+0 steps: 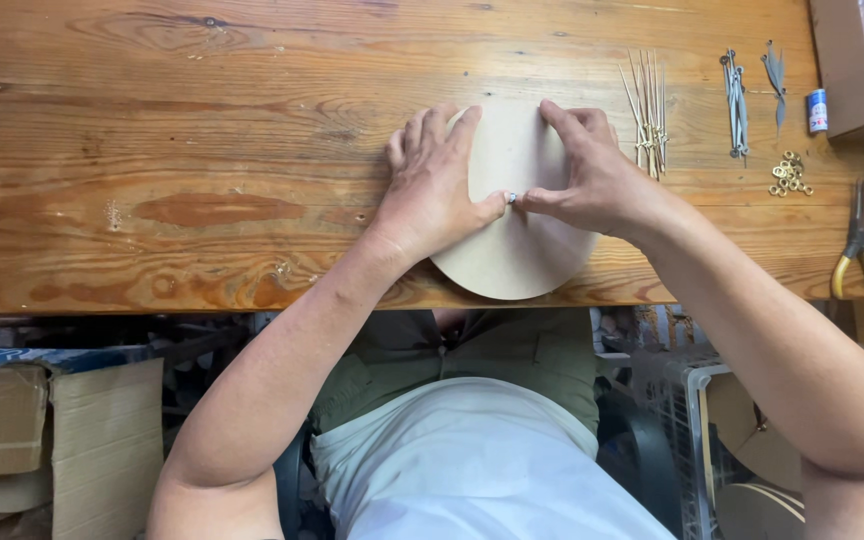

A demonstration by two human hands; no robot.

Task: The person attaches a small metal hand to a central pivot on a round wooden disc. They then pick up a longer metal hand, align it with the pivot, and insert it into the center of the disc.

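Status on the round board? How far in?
Early. Done: parts laid out, thin rods, metal pins and brass rings. In hand: left hand steadies the round board while right hand pinches a small metal piece at its centre. Left: rods, pins, rings and pliers lie untouched.

**One head-worn view, aimed steeply down at the bench edge**

The scene is seen from a single camera worn on the head and pointed almost straight down. The wooden table (202, 150) is framed across the upper half, its near edge running level through the middle. The left hand (432, 190) and right hand (592, 180) are caught at close range near the centre. Below the edge, the lap and floor clutter are taken in. No second view is provided.
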